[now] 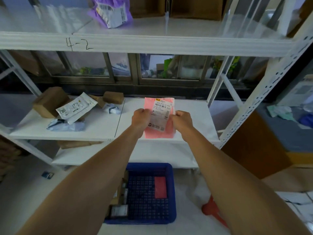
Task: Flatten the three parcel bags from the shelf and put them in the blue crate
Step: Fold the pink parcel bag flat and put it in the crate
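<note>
The shelf board [194, 112] lies bare at its right end; cardboard boxes [49, 102] and bags (crumpled) crowd its left end.

Likely a parcel storeroom, white slotted-steel shelving [264, 106] marked 4-2; cardboard boxes [49, 101], labelled mailers [76, 108]

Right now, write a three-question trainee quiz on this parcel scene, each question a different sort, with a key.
1. True or false: both hands, left hand and right hand, grip the pink parcel bag.
2. Which bag lies on the top shelf? A purple parcel bag; B green; C black.
3. Fill in: the blue crate stands on the ____.

Key: 1 true; 2 A; 3 floor.
</note>
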Action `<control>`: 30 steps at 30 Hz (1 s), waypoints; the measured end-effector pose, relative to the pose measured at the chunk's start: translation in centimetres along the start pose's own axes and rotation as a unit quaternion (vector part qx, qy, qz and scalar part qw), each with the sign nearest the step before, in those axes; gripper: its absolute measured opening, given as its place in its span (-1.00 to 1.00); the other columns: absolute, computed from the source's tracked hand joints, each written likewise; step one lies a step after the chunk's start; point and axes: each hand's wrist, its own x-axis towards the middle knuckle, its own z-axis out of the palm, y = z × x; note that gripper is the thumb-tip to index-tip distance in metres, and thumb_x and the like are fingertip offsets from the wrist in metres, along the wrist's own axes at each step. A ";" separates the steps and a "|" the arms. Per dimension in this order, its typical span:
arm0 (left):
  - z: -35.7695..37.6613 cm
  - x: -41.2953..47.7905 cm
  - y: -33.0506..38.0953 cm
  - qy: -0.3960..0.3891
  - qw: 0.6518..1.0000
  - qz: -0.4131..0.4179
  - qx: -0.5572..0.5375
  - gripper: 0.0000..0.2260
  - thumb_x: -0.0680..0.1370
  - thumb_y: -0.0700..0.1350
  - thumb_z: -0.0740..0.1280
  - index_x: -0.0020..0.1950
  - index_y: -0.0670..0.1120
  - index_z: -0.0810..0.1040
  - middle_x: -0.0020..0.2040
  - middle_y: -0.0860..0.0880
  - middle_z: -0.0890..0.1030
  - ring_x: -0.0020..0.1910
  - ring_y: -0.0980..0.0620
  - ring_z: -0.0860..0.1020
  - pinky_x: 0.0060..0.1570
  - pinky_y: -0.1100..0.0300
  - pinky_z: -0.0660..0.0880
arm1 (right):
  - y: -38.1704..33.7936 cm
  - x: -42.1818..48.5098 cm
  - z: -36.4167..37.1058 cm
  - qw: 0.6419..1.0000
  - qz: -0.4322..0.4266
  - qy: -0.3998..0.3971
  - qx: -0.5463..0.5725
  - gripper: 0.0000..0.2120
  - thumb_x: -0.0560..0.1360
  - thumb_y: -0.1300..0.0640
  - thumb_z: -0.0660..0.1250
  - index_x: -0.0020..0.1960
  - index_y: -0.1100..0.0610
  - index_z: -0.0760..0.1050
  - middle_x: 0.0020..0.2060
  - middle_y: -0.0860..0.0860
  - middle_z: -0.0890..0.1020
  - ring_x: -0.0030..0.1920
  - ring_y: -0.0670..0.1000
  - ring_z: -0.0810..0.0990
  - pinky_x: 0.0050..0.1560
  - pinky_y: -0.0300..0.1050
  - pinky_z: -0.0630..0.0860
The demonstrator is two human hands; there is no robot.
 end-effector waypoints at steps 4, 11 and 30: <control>0.4 1.2 -3.1 -0.002 1.000 -0.027 -0.003 -0.76 0.59 -0.05 0.18 0.06 -0.09 0.60 -0.01 -0.10 0.70 0.02 -0.15 0.67 0.13 -0.14 0.65 | 1.9 0.7 1.3 1.000 0.019 -0.008 0.010 -0.77 0.45 0.30 0.18 -0.33 0.08 0.45 -0.27 0.07 0.63 -0.26 0.04 0.54 -0.37 -0.16 0.33; 2.0 3.5 -10.3 -0.010 0.998 -0.067 0.005 -0.71 0.63 -0.07 0.17 0.14 -0.19 0.62 0.06 -0.17 0.71 0.08 -0.20 0.68 0.15 -0.21 0.64 | 8.3 1.9 4.6 0.997 0.067 -0.031 0.026 -0.74 0.45 0.33 0.20 -0.35 0.06 0.41 -0.28 0.05 0.65 -0.26 0.04 0.58 -0.36 -0.16 0.37; 9.0 10.4 -27.7 -0.031 0.993 -0.101 0.056 -0.80 0.62 -0.10 0.21 -0.02 -0.12 0.61 -0.03 -0.12 0.72 -0.04 -0.15 0.68 -0.03 -0.08 0.64 | 27.1 6.3 11.8 0.991 0.125 -0.039 0.024 -0.87 0.50 0.23 0.30 -0.13 0.14 0.63 -0.20 -0.01 0.72 -0.15 0.01 0.72 -0.14 0.00 0.68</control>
